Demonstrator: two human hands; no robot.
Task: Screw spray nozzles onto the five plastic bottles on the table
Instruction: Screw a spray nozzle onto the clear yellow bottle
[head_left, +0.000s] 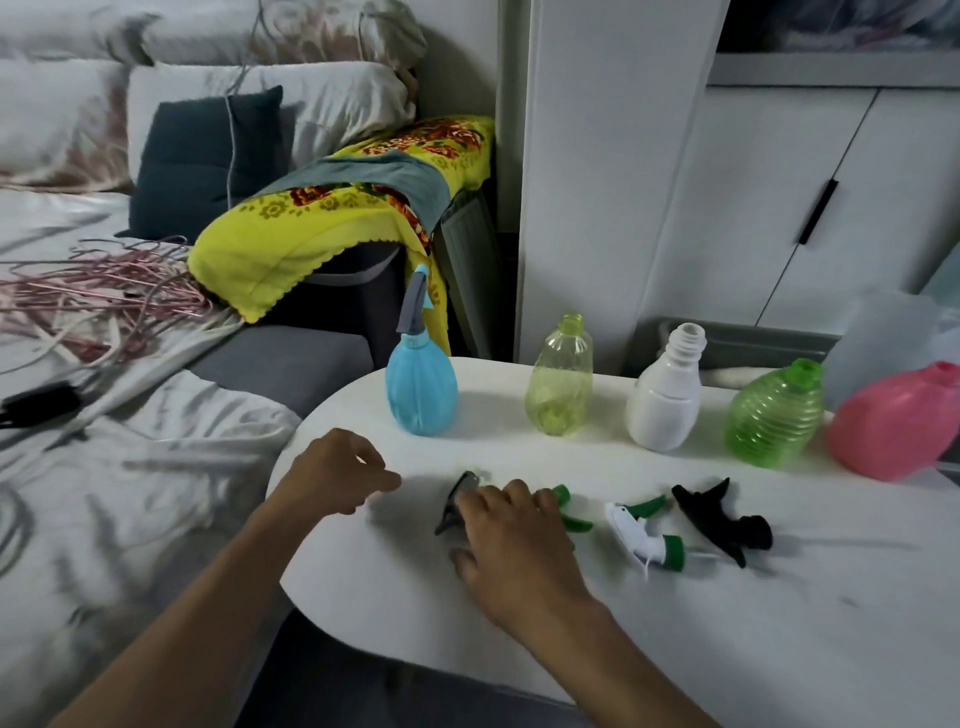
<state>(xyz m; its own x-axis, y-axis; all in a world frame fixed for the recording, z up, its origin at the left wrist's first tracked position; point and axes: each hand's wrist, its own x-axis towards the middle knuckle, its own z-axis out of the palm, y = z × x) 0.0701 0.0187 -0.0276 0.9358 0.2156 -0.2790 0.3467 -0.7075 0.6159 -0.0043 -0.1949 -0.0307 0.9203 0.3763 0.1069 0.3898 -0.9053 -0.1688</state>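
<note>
- Right hand: fingers laid over grey-green nozzle on bench; grip vs. mere touch can't be told.
- Left hand: loosely curled, holds nothing, above bench edge.
- White-green nozzle & black nozzle: lying loose, right of hand.
- Rear row, L to R: blue bottle w/ nozzle fitted; yellow-green bottle, white bottle, green bottle, pink bottle, all uncapped.

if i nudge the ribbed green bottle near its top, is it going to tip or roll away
Probably tips easily: the ribbed green bottle looks empty, see-through and thin-walled, so likely light, and it already appears to lean. Once down, its round body could roll toward the pink bottle beside it. The ribs should give fingers some grip.
</note>
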